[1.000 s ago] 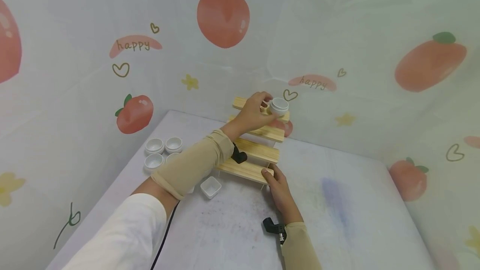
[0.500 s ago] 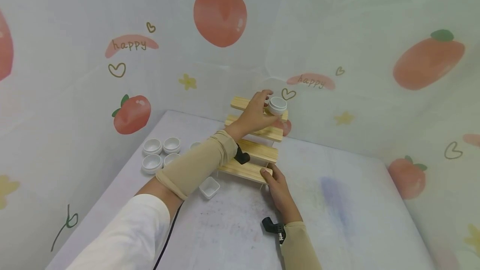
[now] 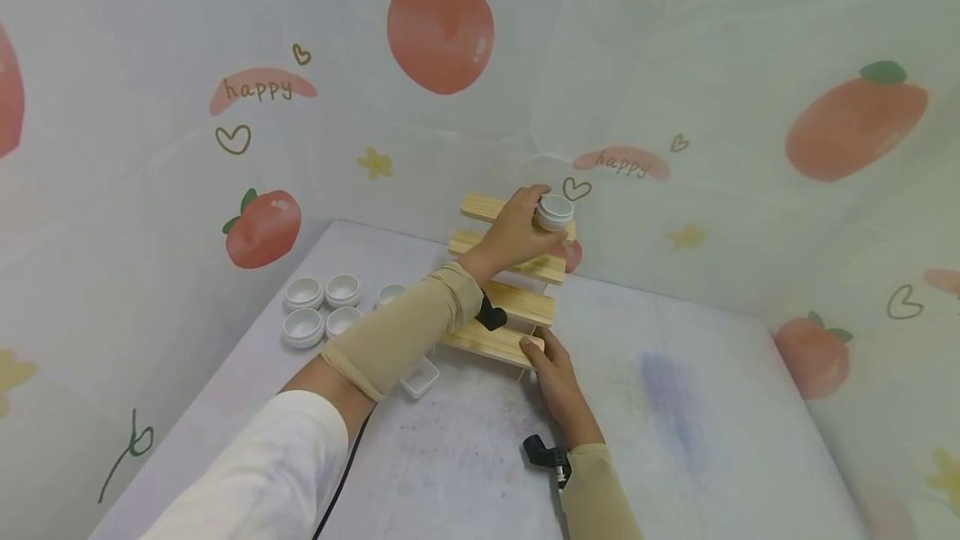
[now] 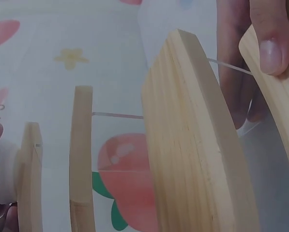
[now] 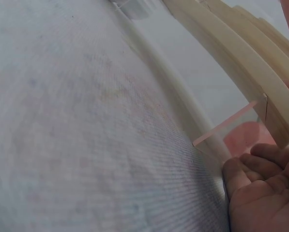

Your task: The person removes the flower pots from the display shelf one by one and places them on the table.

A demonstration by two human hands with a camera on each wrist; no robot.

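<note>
A small round white bowl is at the right end of the top board of a four-tier wooden stand. My left hand holds it by the side, thumb in front and fingers behind. In the left wrist view the bowl touches the top board's face. At the front, my right hand grips the right end of the lowest board, its thumb lying on top. Seen from the right wrist, the fingers are below that board beside the clear side panel.
Several round white bowls stand grouped at the table's left, partly behind my left forearm. A square white dish lies in front of the stand. A black cable runs under the left arm. Printed cloth walls rise behind the table.
My left fingers have shifted slightly around the bowl, which stays at the top board's right end. The left forearm has moved a little to the right. My right hand keeps its place.
</note>
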